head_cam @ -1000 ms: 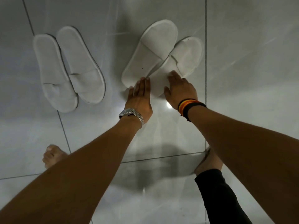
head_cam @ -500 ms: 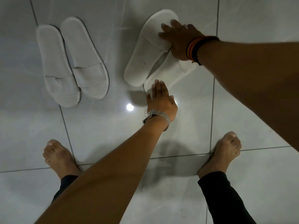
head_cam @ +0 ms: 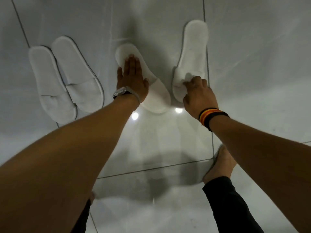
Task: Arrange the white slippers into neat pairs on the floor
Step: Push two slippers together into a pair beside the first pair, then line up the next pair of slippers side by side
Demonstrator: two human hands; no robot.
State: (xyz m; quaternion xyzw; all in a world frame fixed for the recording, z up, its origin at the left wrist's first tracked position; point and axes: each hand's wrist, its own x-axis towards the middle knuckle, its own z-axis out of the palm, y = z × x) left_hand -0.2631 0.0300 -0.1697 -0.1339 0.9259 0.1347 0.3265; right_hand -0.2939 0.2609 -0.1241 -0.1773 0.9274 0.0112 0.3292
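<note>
**Second pair half-joined, one slipper under each hand**

Nearest the camera, a bare foot (head_cam: 220,167) stands on the glossy grey floor (head_cam: 168,148), just by a grout line; the tiles mirror two ceiling lights and a dark shadow.

Farther out, the left hand (head_cam: 132,79) lies open and flat, palm down, fingers spread on the insole of the left slipper (head_cam: 156,96), pinning it without gripping. A metal watch (head_cam: 121,93) sits on that wrist. The right hand (head_cam: 197,93), with a striped band (head_cam: 208,116) at the wrist, is curled and pinching the soft toe strap of the right slipper (head_cam: 193,52), bunching the cloth.

These two slippers lie near each other but apart, heels splayed outward, toes toward the person. The step in hand looks like mating this pair. The next move likely calls for sliding the right slipper leftward and turning it until the edges touch and run parallel.

Toward the floor's far left, the done pair (head_cam: 67,79) lies side by side, touching. All are flat, thin, terry-like, oval-soled with dark edging.
</note>
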